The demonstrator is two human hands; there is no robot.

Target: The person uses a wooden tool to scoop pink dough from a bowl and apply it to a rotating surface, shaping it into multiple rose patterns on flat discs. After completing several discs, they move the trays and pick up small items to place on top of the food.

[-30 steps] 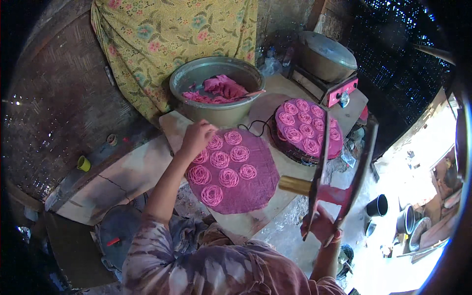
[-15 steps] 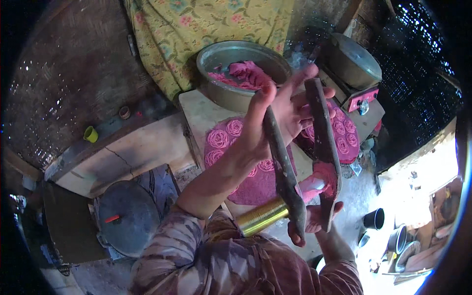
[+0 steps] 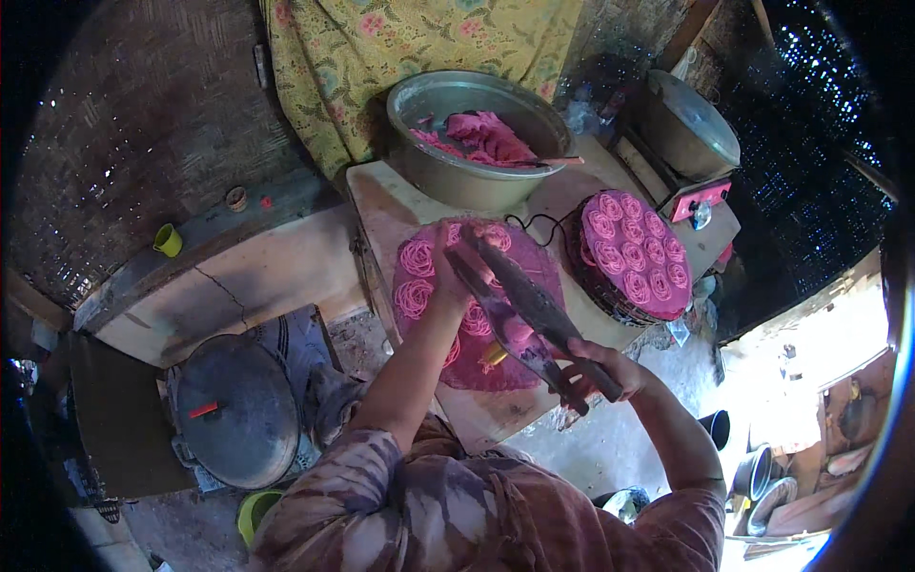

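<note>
I hold a dark two-bar press (image 3: 519, 300) over a round pink sheet (image 3: 529, 372) bearing coiled pink noodle nests (image 3: 416, 257). My left hand (image 3: 448, 267) is closed at the far end of the bars, partly hidden by them. My right hand (image 3: 610, 367) is closed round their near end. Between and below the bars show a pink-smeared piece and a brass-coloured cylinder (image 3: 494, 355) with pink strands under it. To the right, a round tray (image 3: 634, 253) carries more nests.
A large basin (image 3: 438, 181) of pink dough stands behind on the board, near a lidded pot (image 3: 686, 124) on a pink stove (image 3: 691, 200) and a black cable (image 3: 543, 229). Left are a ledge with a yellow cup (image 3: 168, 240) and a lidded pot (image 3: 238, 410). Black buckets (image 3: 713, 429) stand at right.
My left hand rose from the sheet, spread at the bars, and now closes on their far ends. The press has tilted and moved over the sheet, its cylinder now pointing down.
</note>
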